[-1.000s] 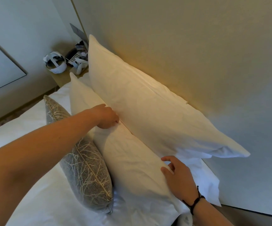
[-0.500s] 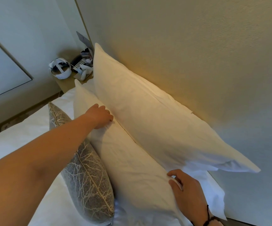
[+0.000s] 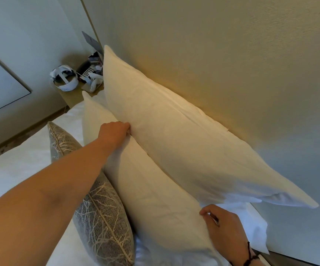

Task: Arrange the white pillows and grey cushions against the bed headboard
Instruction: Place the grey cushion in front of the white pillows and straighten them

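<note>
I saw the back white pillow [image 3: 174,135] standing up against the headboard [image 3: 222,54], so that part looked done. The front white pillow [image 3: 155,198] stood just in front of it, leaning on it. My left hand [image 3: 115,133] was on the top edge of the front white pillow, with its fingers pushed down into the gap between the two pillows. I could not tell if those fingers were holding cloth or only pressing. My right hand [image 3: 224,227] had its fingers bent round the near end of the front white pillow and held it there. I think I was setting this pillow straight, so it was almost in place but not let go. One grey cushion [image 3: 99,217] with a pale branch pattern stood on the bed [image 3: 21,166], leaning against the front of that pillow. It looked close to right. I saw no other cushions, so I cannot say if more were left. A white headset [image 3: 65,79] sat on the bedside table [image 3: 72,96] past the pillows.
</note>
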`<action>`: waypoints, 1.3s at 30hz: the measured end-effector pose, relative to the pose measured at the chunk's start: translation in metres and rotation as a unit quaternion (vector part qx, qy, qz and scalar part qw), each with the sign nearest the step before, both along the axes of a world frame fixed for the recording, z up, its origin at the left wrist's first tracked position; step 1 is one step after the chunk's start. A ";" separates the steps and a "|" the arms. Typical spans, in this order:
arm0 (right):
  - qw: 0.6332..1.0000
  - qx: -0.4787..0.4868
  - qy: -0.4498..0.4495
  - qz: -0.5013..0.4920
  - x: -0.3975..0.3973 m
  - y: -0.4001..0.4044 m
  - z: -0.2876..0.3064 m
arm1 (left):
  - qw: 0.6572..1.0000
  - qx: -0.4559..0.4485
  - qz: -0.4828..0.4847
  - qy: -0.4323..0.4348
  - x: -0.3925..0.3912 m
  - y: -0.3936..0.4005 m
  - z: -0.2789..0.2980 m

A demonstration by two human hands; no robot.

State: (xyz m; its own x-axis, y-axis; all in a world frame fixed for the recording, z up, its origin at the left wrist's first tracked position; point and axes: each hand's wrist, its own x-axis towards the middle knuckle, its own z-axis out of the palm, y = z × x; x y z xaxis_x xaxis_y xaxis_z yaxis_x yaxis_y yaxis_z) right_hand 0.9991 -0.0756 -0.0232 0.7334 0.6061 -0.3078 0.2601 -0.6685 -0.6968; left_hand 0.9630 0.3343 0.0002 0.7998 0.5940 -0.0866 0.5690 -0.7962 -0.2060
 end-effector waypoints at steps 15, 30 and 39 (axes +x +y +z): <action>0.988 -0.079 -0.077 0.108 -0.022 0.002 0.017 | 0.977 -0.144 0.069 -0.139 -0.069 -0.027 0.057; 0.935 -0.137 -0.123 0.304 -0.030 0.012 0.017 | 0.647 -0.406 0.389 -0.514 -0.200 -0.198 0.015; 0.914 -0.145 -0.075 0.370 -0.011 -0.001 0.019 | 0.583 -0.467 0.430 -0.508 -0.218 -0.165 0.000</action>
